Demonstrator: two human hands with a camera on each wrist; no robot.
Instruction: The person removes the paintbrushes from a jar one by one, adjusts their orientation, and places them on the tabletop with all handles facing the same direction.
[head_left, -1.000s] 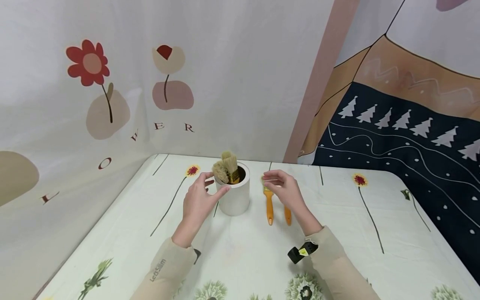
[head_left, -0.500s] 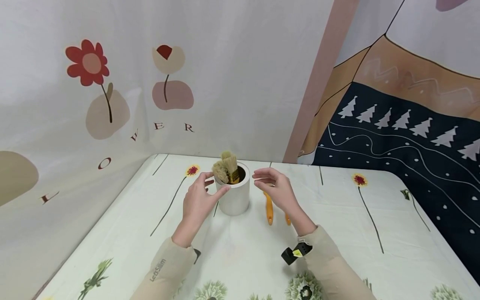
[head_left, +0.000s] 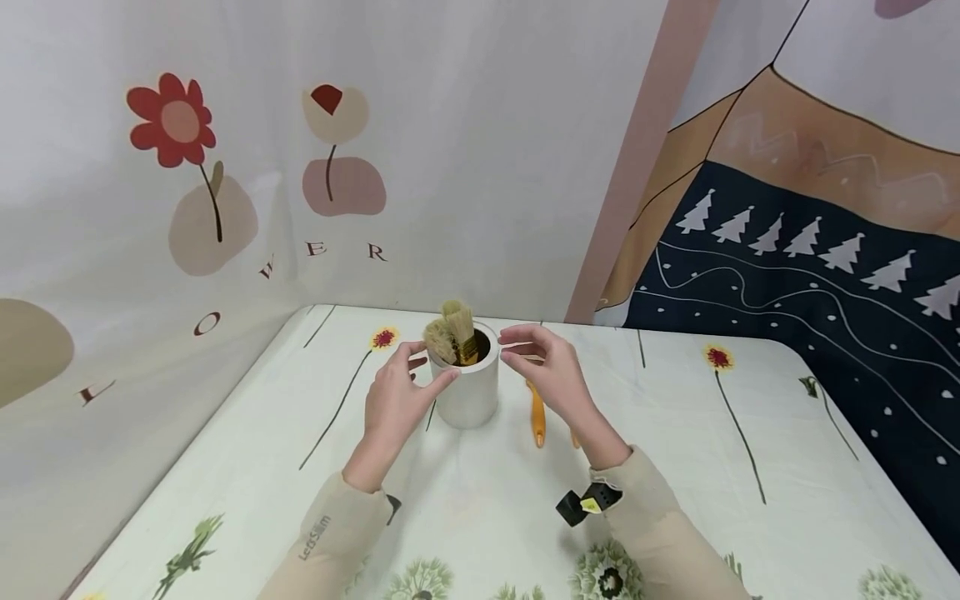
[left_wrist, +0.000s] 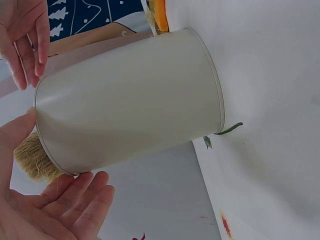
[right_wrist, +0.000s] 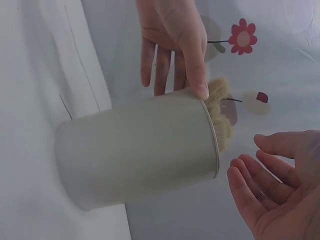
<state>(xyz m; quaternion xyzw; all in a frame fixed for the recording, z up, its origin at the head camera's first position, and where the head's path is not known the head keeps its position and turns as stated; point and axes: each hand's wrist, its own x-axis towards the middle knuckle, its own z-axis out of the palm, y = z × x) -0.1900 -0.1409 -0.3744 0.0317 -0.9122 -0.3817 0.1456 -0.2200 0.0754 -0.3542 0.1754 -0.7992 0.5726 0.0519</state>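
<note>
On the flower-printed tablecloth (head_left: 480, 500), toward its far edge, a smooth white container (head_left: 467, 404) stands upright, a straight-sided cylinder with a thick rim and a dark inside. At least 2 brushes (head_left: 459, 323) lean in it, bristles up, shaggy and straw-coloured, a brassy ferrule showing on 1. The left hand (head_left: 395, 396) lightly grips the container at the rim between thumb and fingers. The right hand (head_left: 555, 375) holds nothing, thumb and fingers parted just beside the rim. Near it lie 2 orange handles (head_left: 537, 421), partly hidden.
</note>
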